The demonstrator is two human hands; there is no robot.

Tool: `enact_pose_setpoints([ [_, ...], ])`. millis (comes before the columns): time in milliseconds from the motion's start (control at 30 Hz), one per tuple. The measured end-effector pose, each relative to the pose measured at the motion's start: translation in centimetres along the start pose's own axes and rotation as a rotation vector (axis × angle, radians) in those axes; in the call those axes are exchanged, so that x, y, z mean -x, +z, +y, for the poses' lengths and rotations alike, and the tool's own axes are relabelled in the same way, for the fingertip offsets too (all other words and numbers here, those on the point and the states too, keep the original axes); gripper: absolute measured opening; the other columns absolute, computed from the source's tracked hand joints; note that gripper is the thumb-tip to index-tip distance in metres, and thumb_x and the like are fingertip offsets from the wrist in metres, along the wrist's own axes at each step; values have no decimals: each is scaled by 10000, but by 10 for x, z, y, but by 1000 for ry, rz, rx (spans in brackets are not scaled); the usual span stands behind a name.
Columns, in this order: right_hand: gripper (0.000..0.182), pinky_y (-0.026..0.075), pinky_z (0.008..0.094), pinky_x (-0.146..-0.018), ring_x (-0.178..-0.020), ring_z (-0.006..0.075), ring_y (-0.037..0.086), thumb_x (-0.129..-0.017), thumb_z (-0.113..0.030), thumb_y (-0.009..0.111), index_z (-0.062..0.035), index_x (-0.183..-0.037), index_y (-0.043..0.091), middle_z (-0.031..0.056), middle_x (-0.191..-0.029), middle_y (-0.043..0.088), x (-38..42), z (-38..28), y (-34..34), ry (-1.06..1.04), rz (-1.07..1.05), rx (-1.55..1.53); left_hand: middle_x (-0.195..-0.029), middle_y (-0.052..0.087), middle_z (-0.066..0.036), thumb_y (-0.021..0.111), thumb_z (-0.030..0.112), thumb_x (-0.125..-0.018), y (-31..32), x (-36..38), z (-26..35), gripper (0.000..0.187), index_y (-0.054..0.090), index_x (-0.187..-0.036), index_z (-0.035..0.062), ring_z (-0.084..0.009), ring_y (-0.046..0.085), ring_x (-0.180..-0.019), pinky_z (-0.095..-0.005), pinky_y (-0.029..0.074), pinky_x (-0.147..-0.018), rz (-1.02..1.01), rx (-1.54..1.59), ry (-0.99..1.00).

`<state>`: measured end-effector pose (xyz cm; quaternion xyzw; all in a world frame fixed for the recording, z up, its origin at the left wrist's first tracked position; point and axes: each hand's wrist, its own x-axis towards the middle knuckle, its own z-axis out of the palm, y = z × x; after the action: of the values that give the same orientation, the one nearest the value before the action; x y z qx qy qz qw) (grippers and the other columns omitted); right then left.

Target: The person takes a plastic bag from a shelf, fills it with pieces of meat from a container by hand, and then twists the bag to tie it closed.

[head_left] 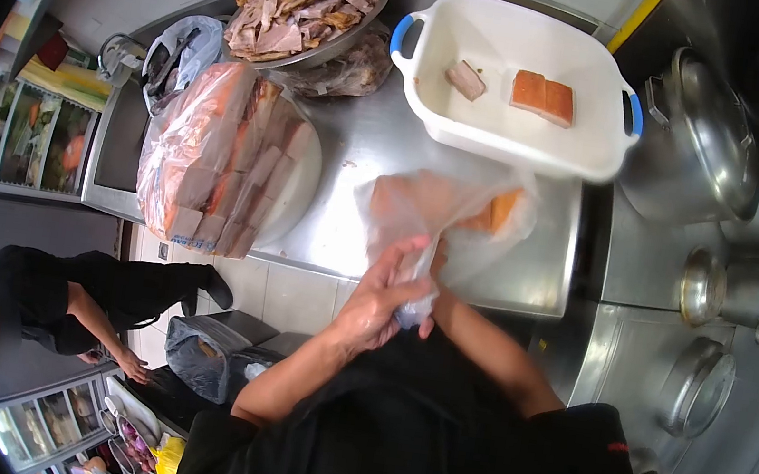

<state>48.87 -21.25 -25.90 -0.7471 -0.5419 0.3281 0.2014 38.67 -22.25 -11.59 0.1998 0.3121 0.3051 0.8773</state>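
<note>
My left hand [383,297] is wrapped round the gathered neck of a clear plastic bag [423,195]. Inside the bag, above the steel table, orange-brown blocks of meat show through the film. My right hand [439,256] is behind the bag, mostly hidden, so its fingers cannot be made out. Just beyond stands a white tub [416,108] with blue handles, holding two browned meat blocks [543,97] side by side and a smaller pale piece [466,80]. To the left lies a large clear bag [208,157] packed with meat blocks.
A metal bowl [383,9] heaped with meat strips stands at the back left of the steel table [343,151]. Lidded pots [698,149] are at the right. A person in black [92,305] is at the lower left, near a dark bin bag [196,357].
</note>
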Motion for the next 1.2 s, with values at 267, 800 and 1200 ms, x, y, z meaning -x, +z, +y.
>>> enact_pose_setpoints([
  [267,797,456,489,-1015,-1255,409,527,-704,-389,815,-120,-1389,508,191,-1354,550,-16,24,3,-120,155,-74,-998,629,-110,639,-70,-875,-23,19,25,654,371,-1459,52,-199,638,-822,-338,559,-565,69,-130,269],
  [800,1295,306,529,-1149,-1424,460,293,-519,-682,837,-146,-1556,278,296,-1522,302,-305,120,-252,443,307,17,-982,603,-87,685,-53,-827,-4,27,21,599,463,-1382,-10,-222,643,-862,-387,577,-711,167,-212,375],
  [1200,1077,273,722,-1029,-1377,552,251,-526,-497,804,-211,-1476,385,322,-1517,203,-346,85,-223,651,205,280,-911,623,-111,615,-88,-875,17,18,-2,509,480,-1363,-37,-231,649,-777,-345,560,-664,396,-48,397],
])
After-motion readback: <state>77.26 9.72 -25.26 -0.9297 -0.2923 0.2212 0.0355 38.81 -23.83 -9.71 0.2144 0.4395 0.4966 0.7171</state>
